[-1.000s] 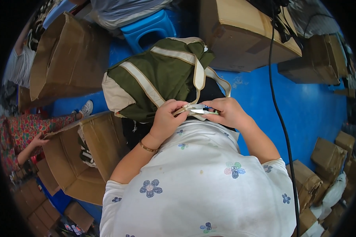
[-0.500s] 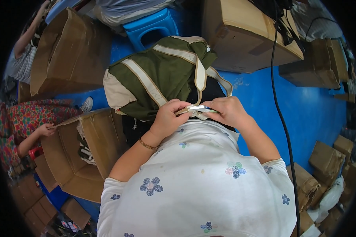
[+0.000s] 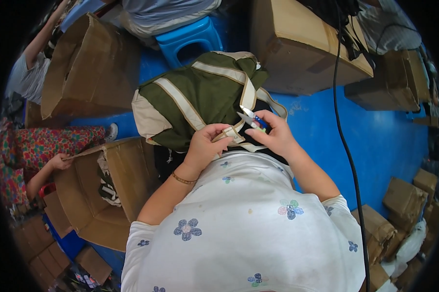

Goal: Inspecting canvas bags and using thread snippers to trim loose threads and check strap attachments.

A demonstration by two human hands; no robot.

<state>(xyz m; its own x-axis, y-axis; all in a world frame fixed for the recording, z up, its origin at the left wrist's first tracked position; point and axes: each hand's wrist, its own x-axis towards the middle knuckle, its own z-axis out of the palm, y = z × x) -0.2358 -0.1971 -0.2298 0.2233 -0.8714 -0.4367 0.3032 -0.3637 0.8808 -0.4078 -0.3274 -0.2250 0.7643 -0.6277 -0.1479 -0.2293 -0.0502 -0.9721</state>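
Across my lap lies a dark green canvas bag [image 3: 214, 90] with cream straps and a beige end panel. My left hand [image 3: 204, 147] is closed on a cream webbing strap [image 3: 235, 133] with tan edging, pinching it in front of my waist. Thread snips [image 3: 249, 116] with blue and green grips sit in my right hand [image 3: 279, 137]. Their metal blades are spread apart and point up and to the left, just above the strap that my left hand holds and apart from it.
An open cardboard box [image 3: 127, 177] with cloth items inside stands at my left; a co-worker's hand [image 3: 60, 161] rests on its rim. Another box [image 3: 90, 73] and a blue stool [image 3: 192, 39] are beyond. A large carton [image 3: 302, 53] and black cable [image 3: 345, 131] are on the right.
My right hand has lifted and turned the snips away from the strap, and their blades now show spread. My left hand keeps its pinch on the strap. The view has shifted slightly.
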